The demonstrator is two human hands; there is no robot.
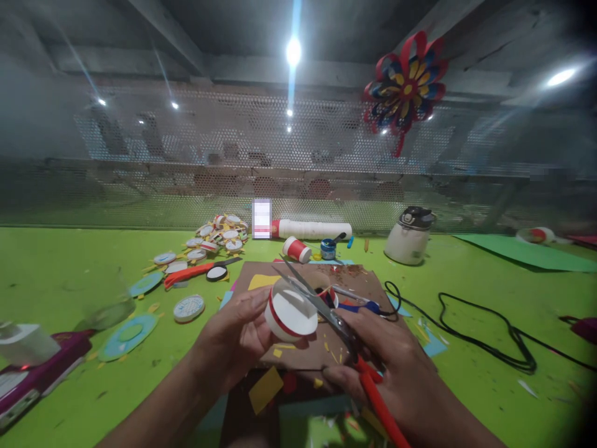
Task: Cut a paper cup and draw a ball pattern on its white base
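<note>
Above a matt brown cardboard board [303,358] on a bright green table [65,261], two bare hands hold scissors and a paper cup piece.
Over the board's right part, slanting towards its middle, are long metal scissors [333,320] with red handles, blades slightly apart. Over its middle is a short, round, red-banded white paper cup piece [293,320], tilted so its flat white face shows; the blades cross its upper right edge, but whether they touch it is unclear. The right hand [392,348], right of the board's centre, is curled around the handles, thumb below. The left hand [247,323], at the board's left, is half closed, gripping the cup piece's side from beneath. Both forearms and one scissor handle run out of view; beyond the board, a pale rectangle [262,219] is pixelated.
</note>
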